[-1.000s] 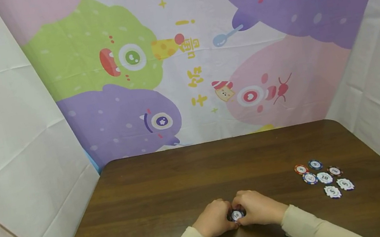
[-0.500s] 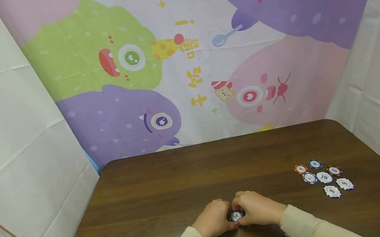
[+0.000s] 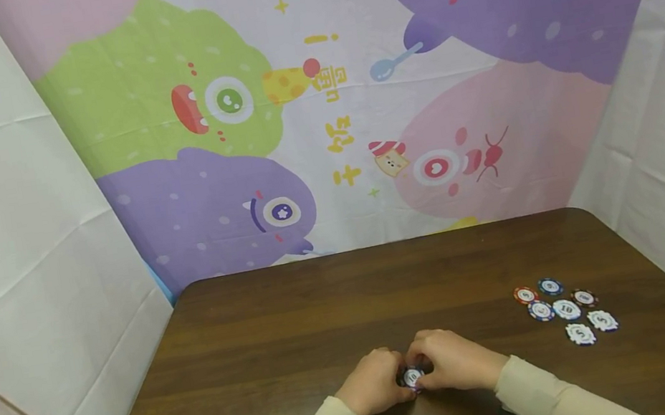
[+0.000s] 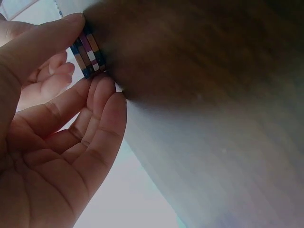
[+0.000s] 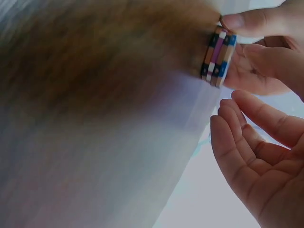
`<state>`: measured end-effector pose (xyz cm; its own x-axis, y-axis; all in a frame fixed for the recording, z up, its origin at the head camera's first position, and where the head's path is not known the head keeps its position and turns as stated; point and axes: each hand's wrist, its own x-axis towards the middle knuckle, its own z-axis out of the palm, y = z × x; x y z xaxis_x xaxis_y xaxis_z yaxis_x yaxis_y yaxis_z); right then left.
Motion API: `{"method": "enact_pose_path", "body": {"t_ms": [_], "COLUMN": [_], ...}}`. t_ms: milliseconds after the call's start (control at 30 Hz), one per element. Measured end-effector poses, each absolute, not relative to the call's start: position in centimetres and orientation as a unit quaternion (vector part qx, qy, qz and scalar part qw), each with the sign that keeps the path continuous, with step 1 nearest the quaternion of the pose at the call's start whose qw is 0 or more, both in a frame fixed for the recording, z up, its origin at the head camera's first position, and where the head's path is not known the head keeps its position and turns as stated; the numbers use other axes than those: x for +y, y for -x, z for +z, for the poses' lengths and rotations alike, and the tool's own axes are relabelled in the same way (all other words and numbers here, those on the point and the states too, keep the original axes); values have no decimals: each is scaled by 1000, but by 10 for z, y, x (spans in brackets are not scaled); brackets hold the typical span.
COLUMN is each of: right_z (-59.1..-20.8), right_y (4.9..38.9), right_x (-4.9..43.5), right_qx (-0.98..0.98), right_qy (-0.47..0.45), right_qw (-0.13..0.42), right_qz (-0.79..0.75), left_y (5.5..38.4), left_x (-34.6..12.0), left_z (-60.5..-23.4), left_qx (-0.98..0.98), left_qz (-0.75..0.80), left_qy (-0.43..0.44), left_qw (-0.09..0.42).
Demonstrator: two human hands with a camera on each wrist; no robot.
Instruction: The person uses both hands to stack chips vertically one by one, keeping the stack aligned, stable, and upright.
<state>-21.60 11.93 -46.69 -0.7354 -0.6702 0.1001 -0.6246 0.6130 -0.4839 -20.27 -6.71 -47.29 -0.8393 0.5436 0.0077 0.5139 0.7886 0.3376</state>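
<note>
In the head view, a short stack of poker chips (image 3: 413,377) stands on the wooden table (image 3: 297,314) near its front, a "10" showing on top. My left hand (image 3: 373,381) pinches the stack between thumb and fingertips; the left wrist view shows the chips' striped blue, orange and purple edges (image 4: 89,52). Close on the other side is my right hand (image 3: 457,359), thumb and fingers parted and loosely bent. In the right wrist view, its fingertips (image 5: 230,107) sit just off the stack, with a gap between.
Several loose poker chips (image 3: 567,309), white, blue, red and dark, lie flat at the table's right side. A cartoon-printed cloth (image 3: 343,111) hangs behind the table. Pale cloth walls (image 3: 24,198) stand at both sides.
My right hand has shifted slightly right and away, its thumb and fingers spreading off the stack. The left hand and the stack stay in place.
</note>
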Motion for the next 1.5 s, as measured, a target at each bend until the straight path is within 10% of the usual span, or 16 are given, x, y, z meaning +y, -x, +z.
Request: {"method": "enact_pose_path", "body": {"t_ms": [1500], "right_z": [-449], "right_y": [236], "right_x": [257], "right_qx": [968], "right_qy": [145], "right_qw": [-33], "right_qz": [-204], "left_y": [200], "left_x": [-66], "left_z": [-469], "left_qx": [945], "left_qz": [147], "left_qy": [-291], "left_qw": [26]}}
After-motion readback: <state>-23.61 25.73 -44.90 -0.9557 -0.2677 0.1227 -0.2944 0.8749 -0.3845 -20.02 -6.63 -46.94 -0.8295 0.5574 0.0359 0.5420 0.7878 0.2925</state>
